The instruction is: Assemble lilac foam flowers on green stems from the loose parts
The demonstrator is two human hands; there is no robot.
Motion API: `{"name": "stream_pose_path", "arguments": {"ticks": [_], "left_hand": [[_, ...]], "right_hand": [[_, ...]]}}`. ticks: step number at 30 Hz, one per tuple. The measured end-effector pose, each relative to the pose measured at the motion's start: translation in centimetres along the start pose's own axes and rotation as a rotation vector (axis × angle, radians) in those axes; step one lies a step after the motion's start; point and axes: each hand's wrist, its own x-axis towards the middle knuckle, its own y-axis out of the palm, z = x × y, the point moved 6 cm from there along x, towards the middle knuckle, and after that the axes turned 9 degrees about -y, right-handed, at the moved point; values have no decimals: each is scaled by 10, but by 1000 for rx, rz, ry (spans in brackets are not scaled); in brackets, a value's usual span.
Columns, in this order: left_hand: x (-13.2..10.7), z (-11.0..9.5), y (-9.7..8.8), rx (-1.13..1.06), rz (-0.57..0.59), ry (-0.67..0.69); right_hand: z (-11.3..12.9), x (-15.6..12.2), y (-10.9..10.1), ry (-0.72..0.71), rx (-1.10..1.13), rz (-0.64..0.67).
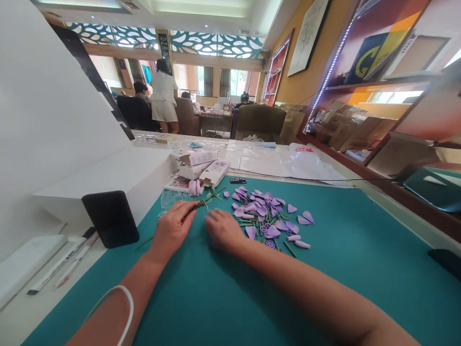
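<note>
Left hand: I grip a green flower stem.
Right hand: I rest it on the teal mat, just beside the purple petals.

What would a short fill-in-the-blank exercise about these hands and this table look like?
The left hand holds a leafy stem coloured ____.
The right hand rests on a teal mat, beside a pile of loose ____.
Those loose pieces are ____ in colour.

Missing words: green; petals; purple.
</note>
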Motion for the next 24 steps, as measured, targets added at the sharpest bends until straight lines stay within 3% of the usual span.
{"name": "stream_pose_path", "arguments": {"ticks": [3, 5, 12, 16, 20, 24], "left_hand": [[0, 2, -1, 44, 0, -5], [0, 3, -2, 71, -1, -19], [-1, 0, 0, 86, 23, -29], [-2, 0, 0, 82, 37, -38], [-2, 3, 3, 77, 64, -52], [-3, 3, 13, 81, 111, -38]], "right_hand": [[41, -9, 10, -262, 41, 10], [40, -13, 16, -276, 39, 23], [-42, -12, 8, -69, -37, 38], [-64, -23, -9, 14, -50, 3], [-41, -66, -18, -34, -34, -16], [6, -115, -12, -365, -4, -47]]}}
